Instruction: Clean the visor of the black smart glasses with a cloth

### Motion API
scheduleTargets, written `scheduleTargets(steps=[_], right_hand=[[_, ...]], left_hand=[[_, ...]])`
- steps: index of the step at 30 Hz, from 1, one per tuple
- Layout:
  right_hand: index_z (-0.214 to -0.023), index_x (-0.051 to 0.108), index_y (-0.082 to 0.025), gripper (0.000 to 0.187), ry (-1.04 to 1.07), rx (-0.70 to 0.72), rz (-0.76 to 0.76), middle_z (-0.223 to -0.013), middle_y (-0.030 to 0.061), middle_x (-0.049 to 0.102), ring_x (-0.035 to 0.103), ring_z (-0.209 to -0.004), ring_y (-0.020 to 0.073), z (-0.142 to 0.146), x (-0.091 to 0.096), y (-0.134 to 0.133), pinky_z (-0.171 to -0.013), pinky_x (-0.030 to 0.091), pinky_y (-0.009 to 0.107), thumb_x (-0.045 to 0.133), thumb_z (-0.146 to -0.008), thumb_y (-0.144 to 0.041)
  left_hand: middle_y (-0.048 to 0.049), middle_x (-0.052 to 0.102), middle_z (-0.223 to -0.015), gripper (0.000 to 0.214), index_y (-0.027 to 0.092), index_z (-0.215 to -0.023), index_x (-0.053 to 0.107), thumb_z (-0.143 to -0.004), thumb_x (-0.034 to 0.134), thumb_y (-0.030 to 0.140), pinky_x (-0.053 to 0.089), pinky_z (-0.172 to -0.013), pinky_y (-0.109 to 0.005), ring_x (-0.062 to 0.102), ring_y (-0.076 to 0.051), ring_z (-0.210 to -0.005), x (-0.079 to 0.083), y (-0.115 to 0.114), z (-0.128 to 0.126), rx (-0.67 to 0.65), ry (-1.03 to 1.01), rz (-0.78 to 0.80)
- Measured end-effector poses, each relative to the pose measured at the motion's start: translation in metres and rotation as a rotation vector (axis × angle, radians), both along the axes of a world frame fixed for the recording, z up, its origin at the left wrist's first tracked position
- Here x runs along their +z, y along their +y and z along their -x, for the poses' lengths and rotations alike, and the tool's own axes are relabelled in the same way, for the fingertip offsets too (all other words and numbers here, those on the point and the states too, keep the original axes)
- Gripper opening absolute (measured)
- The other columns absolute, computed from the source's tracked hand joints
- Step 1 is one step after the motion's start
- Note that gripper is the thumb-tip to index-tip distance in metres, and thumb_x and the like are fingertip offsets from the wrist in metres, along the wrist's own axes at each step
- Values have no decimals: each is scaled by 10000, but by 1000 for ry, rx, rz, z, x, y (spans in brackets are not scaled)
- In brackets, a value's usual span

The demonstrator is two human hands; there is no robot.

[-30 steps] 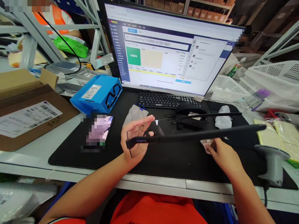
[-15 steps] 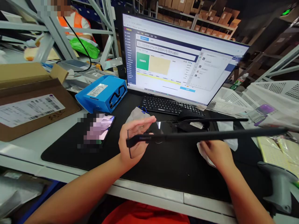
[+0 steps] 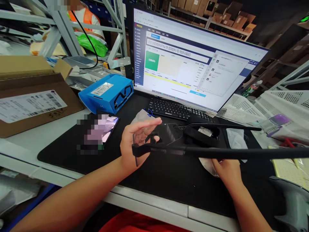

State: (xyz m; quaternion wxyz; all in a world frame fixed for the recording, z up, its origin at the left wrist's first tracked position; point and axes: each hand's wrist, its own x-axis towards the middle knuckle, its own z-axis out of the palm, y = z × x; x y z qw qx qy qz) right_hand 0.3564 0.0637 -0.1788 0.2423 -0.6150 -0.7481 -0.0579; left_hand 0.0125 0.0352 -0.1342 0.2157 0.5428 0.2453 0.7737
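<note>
Black glasses, thin frame w/ clear lenses, both arms unfolded, pointing right, held above desk mat in front of keyboard, L hand gripping front end, R hand clutching white cloth just under near arm.

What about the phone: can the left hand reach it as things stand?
Probably yes: the phone lies close beside the left hand, only bare mat between. But that hand holds the glasses, so gripping looks doubtful.
</note>
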Motion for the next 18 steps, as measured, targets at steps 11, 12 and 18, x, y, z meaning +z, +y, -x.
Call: scheduleTargets(steps=[11,12,18], right_hand=[[-975,771,-241,313,14,127,-138,-871,32,782,732,-761,191,5,4,-4,-667,527,277,499,-963,-394],[-951,773,-231,318,0,136,-169,-828,33,775,723,-716,185,5,4,-4,-640,520,272,501,-965,-394],[-978,753,-209,294,8,183,-212,-863,13,776,705,-657,143,10,8,-6,-603,513,241,537,-982,-409]], left_hand=[[-12,743,-1190,379,284,-1150,668,-833,765,101,609,-1003,-337,718,-197,-1089,0,0,1,33,-2,8],[-9,749,-1171,351,278,-1120,675,-827,776,114,613,-993,-340,726,-198,-1069,1,-1,1,39,-7,28],[-36,743,-1171,317,258,-1160,617,-885,720,140,609,-981,-356,719,-195,-1080,1,2,1,38,-26,28]])
